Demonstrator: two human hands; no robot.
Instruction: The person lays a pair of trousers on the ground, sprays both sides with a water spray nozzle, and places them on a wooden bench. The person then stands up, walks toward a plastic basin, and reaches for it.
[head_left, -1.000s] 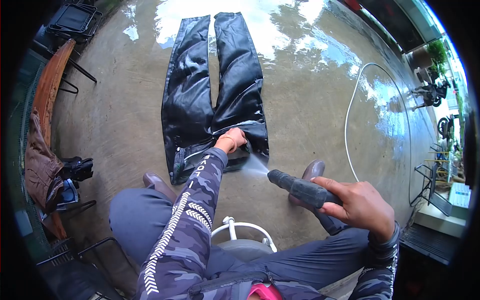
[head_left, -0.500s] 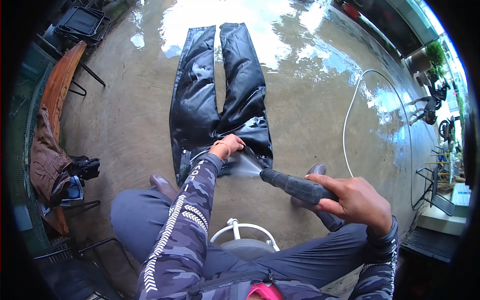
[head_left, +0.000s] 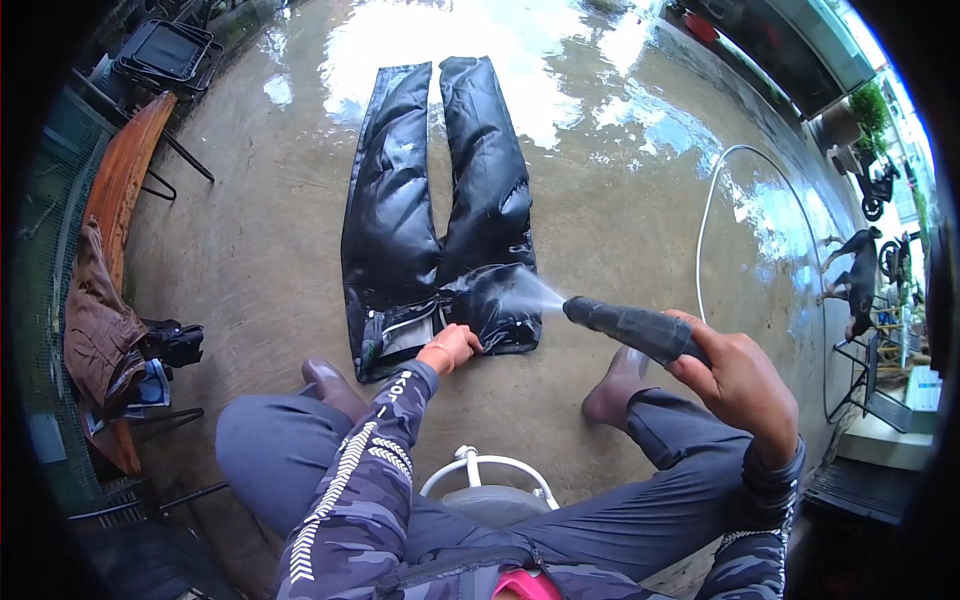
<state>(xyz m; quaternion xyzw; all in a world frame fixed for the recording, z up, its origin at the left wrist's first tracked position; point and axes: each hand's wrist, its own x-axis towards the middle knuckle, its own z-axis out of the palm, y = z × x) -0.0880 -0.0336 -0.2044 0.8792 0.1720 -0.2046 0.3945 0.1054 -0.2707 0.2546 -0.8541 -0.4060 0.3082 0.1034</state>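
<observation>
Soaked dark trousers (head_left: 390, 235) lie spread on the wet concrete, legs pointing away and waist toward me. My left hand (head_left: 453, 349) is closed on the waistband near its middle; the exact fingertip grip is partly hidden. Left of that hand the waist gapes, showing a pale grey lining (head_left: 408, 333). My right hand (head_left: 742, 388) grips a black spray nozzle (head_left: 625, 328), held above the ground right of the trousers. A fan of water (head_left: 530, 292) leaves its tip and hits the upper part of the right-hand leg.
A white hose (head_left: 702, 225) curves over the floor at right. A dog (head_left: 853, 272) stands farther right, near chairs. A wooden bench (head_left: 128, 175) with a brown garment (head_left: 100, 325) lines the left side. My boots (head_left: 610, 390) flank the trousers' waist.
My left hand has moved down toward me along with the waistband. My right hand and the nozzle have shifted right and slightly up, and the spray now lands farther up the trousers.
</observation>
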